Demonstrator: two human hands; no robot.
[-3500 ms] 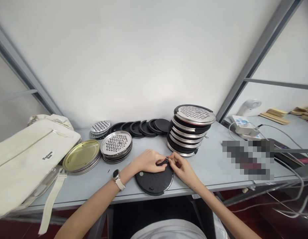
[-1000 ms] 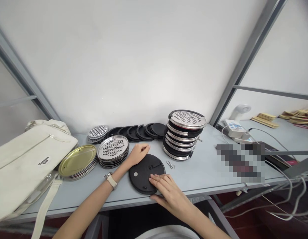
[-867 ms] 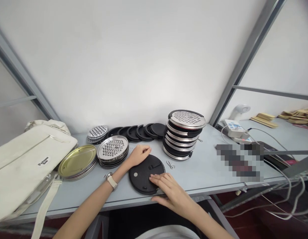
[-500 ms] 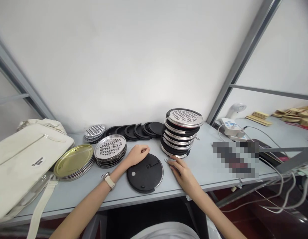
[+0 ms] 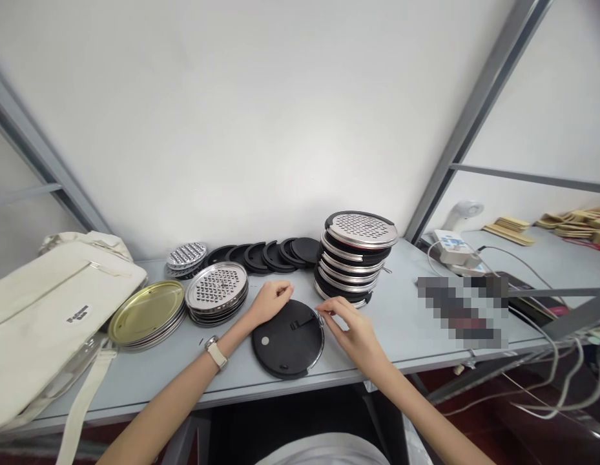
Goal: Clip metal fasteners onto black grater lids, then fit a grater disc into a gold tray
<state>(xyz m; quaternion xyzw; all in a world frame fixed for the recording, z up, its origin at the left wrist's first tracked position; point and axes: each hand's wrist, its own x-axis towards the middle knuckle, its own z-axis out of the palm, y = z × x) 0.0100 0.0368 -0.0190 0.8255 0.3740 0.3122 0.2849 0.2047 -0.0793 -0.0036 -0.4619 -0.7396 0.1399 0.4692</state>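
Pale wall (image 5: 261,129) rises behind a grey-blue table (image 5: 391,329), where a tall stack of black-and-silver graters (image 5: 362,229) stands beside a row of black plastic pieces (image 5: 254,258), with perforated metal discs (image 5: 216,287), gold-coloured discs (image 5: 147,313) and a cream bag (image 5: 52,316) farther left. Flat near the front edge lies a round black disc (image 5: 285,352); at its far right rim, the right hand (image 5: 352,329) pinches a small wire clip (image 5: 320,317) between thumb and fingertips. Just beyond the disc's far left rim, the left hand (image 5: 270,301) has its fingers curled together, though I cannot tell whether they enclose anything.
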